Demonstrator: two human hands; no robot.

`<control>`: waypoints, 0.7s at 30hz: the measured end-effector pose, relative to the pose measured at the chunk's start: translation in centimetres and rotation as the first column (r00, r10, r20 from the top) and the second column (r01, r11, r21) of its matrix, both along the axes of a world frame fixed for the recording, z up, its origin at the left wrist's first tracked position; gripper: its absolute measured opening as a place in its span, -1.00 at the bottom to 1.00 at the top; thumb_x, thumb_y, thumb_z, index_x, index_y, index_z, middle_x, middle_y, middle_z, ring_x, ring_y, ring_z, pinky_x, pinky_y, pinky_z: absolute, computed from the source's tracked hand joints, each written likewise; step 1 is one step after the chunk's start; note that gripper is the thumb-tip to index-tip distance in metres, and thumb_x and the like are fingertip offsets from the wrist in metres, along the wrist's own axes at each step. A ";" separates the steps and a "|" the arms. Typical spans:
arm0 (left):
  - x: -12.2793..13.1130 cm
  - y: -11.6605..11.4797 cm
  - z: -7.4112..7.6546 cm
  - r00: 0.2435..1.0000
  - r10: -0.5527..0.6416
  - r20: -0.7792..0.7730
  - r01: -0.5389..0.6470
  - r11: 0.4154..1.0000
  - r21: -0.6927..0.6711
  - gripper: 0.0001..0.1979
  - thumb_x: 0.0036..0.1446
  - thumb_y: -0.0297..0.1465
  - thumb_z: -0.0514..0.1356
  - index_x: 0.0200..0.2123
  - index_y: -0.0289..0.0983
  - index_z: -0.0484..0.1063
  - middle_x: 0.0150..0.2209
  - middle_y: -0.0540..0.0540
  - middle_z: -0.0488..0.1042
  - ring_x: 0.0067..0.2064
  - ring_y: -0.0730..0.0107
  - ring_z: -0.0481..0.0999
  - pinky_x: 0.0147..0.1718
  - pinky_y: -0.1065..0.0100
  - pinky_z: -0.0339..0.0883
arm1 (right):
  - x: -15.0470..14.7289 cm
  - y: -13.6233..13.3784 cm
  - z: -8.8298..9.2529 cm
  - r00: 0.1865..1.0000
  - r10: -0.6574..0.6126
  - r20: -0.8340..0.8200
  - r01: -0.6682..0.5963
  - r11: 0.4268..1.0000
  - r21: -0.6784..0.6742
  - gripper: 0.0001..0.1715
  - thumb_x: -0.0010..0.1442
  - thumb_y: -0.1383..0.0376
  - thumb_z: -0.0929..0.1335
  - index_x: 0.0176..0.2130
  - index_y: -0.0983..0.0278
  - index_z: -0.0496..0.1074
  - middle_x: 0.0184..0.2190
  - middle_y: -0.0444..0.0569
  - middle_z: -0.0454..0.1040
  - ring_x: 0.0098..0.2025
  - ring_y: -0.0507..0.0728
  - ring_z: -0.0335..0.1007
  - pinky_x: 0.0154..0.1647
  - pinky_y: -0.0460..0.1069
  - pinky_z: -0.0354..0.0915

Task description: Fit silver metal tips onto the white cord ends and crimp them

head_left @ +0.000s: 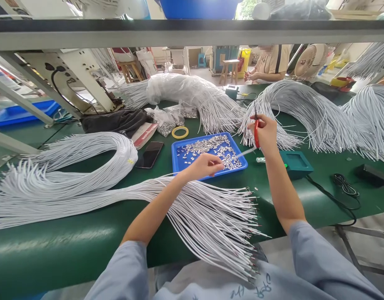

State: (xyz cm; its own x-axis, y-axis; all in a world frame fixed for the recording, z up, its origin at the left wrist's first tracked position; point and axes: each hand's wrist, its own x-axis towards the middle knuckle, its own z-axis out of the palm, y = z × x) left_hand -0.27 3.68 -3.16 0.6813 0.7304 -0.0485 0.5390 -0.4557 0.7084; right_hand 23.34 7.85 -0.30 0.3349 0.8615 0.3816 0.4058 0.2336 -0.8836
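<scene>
Bright, soft light; whitish glare along the near left edge of the worktop [86,256]; stretched sides; distant fan [308,61] slightly blurred.

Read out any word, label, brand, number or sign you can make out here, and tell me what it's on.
No text can be read with certainty.
Grey-blue shirt: dark, handwritten-looking marks, too unclear to read.
Pale packet beside the dark cloth: red lettering, too blurred to read.
Red-handled tool and blue tray: no lettering that I can make out.
</scene>
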 end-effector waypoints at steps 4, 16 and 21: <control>1.4 -7.2 3.0 0.909 -0.207 0.361 0.240 0.970 -0.048 -0.77 0.29 -0.34 0.16 -0.34 -0.35 0.52 -0.46 -0.05 0.51 -0.51 0.59 0.39 -0.47 0.52 0.31 | -0.7 -0.9 0.5 0.994 0.056 -0.092 -0.048 0.996 0.080 -0.82 -0.01 0.32 0.36 -0.30 0.18 0.42 -0.60 -0.21 0.30 -0.48 0.04 0.37 -0.45 -0.03 0.25; 0.7 -5.9 3.2 0.663 0.107 0.741 -0.069 0.994 -0.082 -0.81 0.21 -0.27 0.28 -0.29 -0.28 0.57 -0.40 -0.04 0.48 -0.50 0.57 0.48 -0.47 0.49 0.45 | -5.4 -7.5 2.5 0.832 0.471 -0.293 -0.448 0.882 0.144 -0.78 0.02 0.21 0.45 -0.26 0.14 0.45 -0.52 -0.21 0.46 -0.48 0.01 0.40 -0.43 -0.01 0.33; 0.7 -4.4 3.1 0.561 0.267 0.784 -0.224 0.960 -0.167 -0.80 0.04 -0.28 0.41 -0.41 -0.31 0.57 -0.53 0.00 0.50 -0.52 0.55 0.49 -0.51 0.50 0.47 | -5.6 -8.6 2.7 0.802 0.547 -0.240 -0.521 0.837 0.166 -0.72 0.00 0.20 0.53 -0.25 0.17 0.48 -0.46 -0.20 0.55 -0.39 0.03 0.52 -0.32 -0.02 0.42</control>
